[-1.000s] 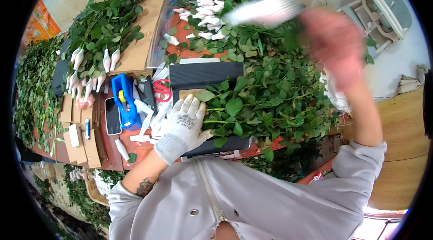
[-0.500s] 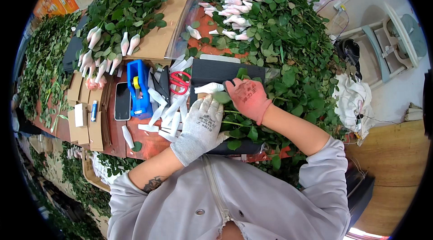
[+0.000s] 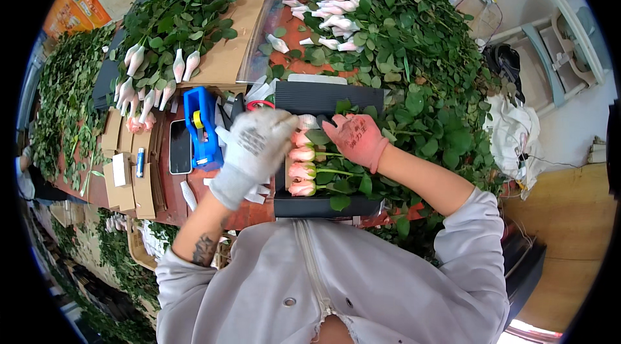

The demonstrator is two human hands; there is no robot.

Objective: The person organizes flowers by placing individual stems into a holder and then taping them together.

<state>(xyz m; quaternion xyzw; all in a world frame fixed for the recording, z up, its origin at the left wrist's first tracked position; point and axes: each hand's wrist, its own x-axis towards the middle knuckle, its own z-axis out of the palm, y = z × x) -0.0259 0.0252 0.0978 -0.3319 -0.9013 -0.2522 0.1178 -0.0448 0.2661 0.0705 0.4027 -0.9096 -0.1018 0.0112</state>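
Several pink roses (image 3: 301, 170) lie side by side with bare heads to the left, between a black ridged board (image 3: 328, 97) and a black edge (image 3: 333, 207) nearest me. Just above them is a rose head in a white sleeve (image 3: 308, 122). My right hand (image 3: 356, 138), in a pink glove, is closed beside this head, around its stem among the leaves. My left hand (image 3: 253, 148), in a whitish glove, is blurred; its fingers are curled together at the left of the sleeved head. What they pinch, if anything, is hidden.
White sleeves (image 3: 189, 195), red-handled scissors (image 3: 260, 105), a blue tape dispenser (image 3: 202, 129) and a phone (image 3: 180, 146) lie left. Sleeved roses (image 3: 336, 4) are heaped behind, others (image 3: 145, 95) at far left by cardboard pieces (image 3: 132, 182). Leafy stems (image 3: 433, 111) spread right.
My left hand has lifted off the roses and moved left and up, uncovering their pink heads. My right hand stays in nearly the same place, by the sleeved head.
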